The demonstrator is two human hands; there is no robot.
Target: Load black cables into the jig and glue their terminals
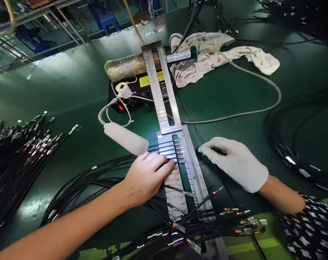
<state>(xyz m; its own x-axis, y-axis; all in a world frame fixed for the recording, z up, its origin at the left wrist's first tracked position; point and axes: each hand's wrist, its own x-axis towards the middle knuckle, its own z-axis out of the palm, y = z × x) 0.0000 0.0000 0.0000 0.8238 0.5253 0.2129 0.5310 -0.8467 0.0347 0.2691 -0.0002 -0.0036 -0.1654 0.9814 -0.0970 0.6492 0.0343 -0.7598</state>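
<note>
My bare left hand (149, 177) is closed at the left side of a slotted metal fixture (177, 200), its fingertips on a black cable (171, 157). Several cables lie side by side in the fixture's grooves, their small connector ends (180, 151) showing green and orange over the long slot. My right hand (234, 160), in a white glove, is off to the right of the fixture with thumb and fingers pinched together. Whatever those fingers may hold is hidden. Loose cables with metal plugs (178, 226) cross the fixture's near end.
A white lamp (126, 138) on a bent neck hangs just above my left hand. Behind stand a black control box (138, 103), a wrapped roll (126, 67), a syringe tube (180, 56) and cloths (204, 65). Cable bundles lie left (25, 162) and right (296, 155).
</note>
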